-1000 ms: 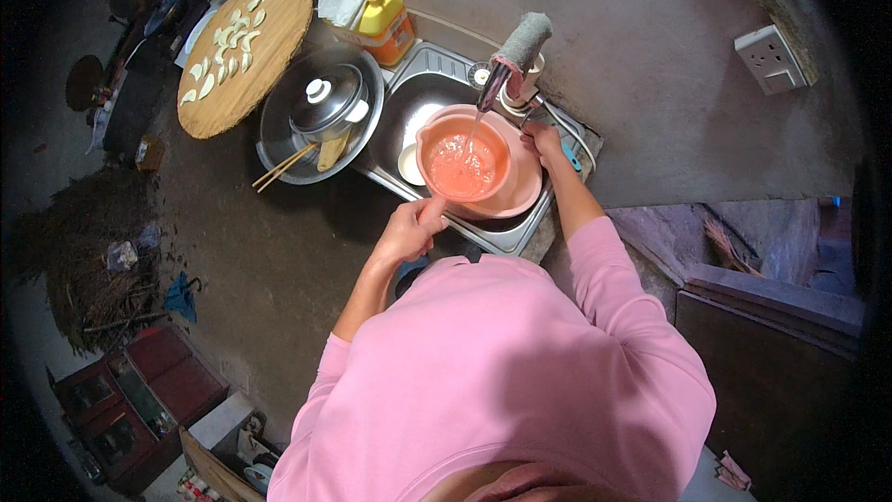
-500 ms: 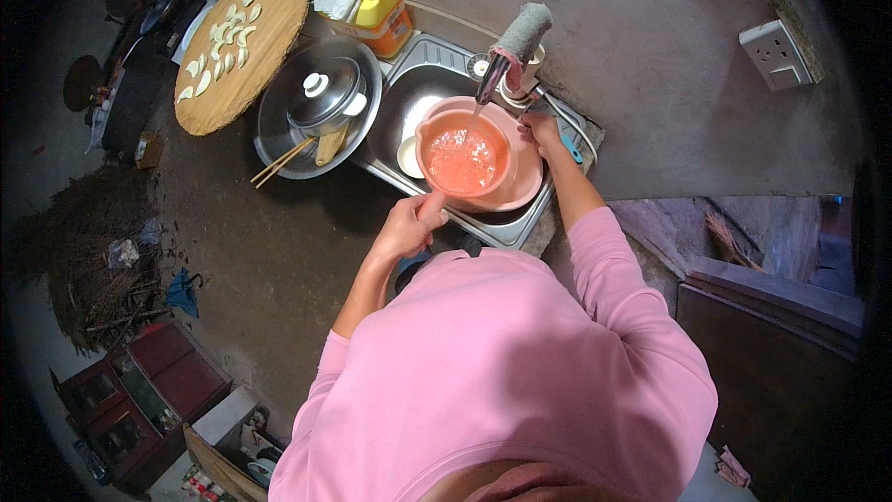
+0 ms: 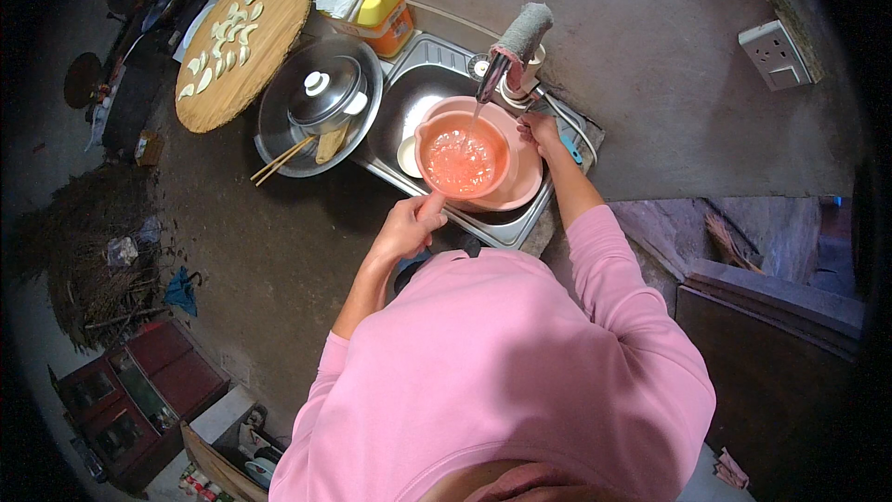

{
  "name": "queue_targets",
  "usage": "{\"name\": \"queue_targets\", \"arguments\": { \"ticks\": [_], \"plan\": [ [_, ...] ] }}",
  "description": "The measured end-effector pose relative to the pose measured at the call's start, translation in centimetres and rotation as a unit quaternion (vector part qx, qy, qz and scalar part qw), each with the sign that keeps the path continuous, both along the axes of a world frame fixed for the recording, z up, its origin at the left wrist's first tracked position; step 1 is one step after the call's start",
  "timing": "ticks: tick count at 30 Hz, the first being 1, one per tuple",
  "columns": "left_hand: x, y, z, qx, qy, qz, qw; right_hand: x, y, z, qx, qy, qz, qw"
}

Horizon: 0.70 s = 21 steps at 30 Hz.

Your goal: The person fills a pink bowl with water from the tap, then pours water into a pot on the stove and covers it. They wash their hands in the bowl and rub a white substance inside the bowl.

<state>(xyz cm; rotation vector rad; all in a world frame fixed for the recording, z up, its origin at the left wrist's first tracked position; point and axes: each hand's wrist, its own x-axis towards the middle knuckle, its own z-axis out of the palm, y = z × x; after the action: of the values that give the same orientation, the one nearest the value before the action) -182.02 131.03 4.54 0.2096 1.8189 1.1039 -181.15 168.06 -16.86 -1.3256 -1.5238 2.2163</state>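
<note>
My left hand (image 3: 413, 229) grips the handle of an orange dipper (image 3: 429, 201), which holds rippling water under a running tap (image 3: 491, 76) wrapped in grey cloth. The dipper sits over a pink basin (image 3: 523, 182) in the steel sink (image 3: 390, 125). A small white bowl (image 3: 407, 156) is partly hidden at the sink's left. My right hand (image 3: 539, 132) is closed at the basin's upper right rim, beside the tap fittings; what its fingers hold is too small to make out. A blue-handled item (image 3: 571, 151) lies just right of it.
Left of the sink are a steel basin (image 3: 279, 144) with a lidded pot (image 3: 325, 105) and chopsticks (image 3: 277, 164), and a round board (image 3: 269, 74) with several dumplings. A yellow bottle (image 3: 376, 5) stands behind. A socket (image 3: 776, 56) is on the wall; brushwood (image 3: 84, 279) lies far left.
The view has shifted slightly, so the sink area sits a little higher in the picture. Both hands keep their holds as water keeps running into the dipper, its surface still rippling.
</note>
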Motion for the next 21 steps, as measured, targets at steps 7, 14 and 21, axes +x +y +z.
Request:
{"name": "queue_targets", "arguments": {
  "ticks": [7, 14, 21],
  "plan": [
    [0.18, 0.2, 0.96, -0.004, -0.003, 0.006, 1.0, -0.02, 0.08, -0.13, 0.003, -0.009, -0.009, 1.0],
    [0.41, 0.18, 0.53, 0.009, 0.007, 0.019, 1.0, -0.02, 0.02, 0.12, 0.003, -0.01, -0.008, 1.0],
    [0.29, 0.26, 1.13, -0.01, -0.001, 0.013, 1.0, 0.13, 0.29, 0.18, 0.02, -0.008, 0.034, 0.999]
  ]
}}
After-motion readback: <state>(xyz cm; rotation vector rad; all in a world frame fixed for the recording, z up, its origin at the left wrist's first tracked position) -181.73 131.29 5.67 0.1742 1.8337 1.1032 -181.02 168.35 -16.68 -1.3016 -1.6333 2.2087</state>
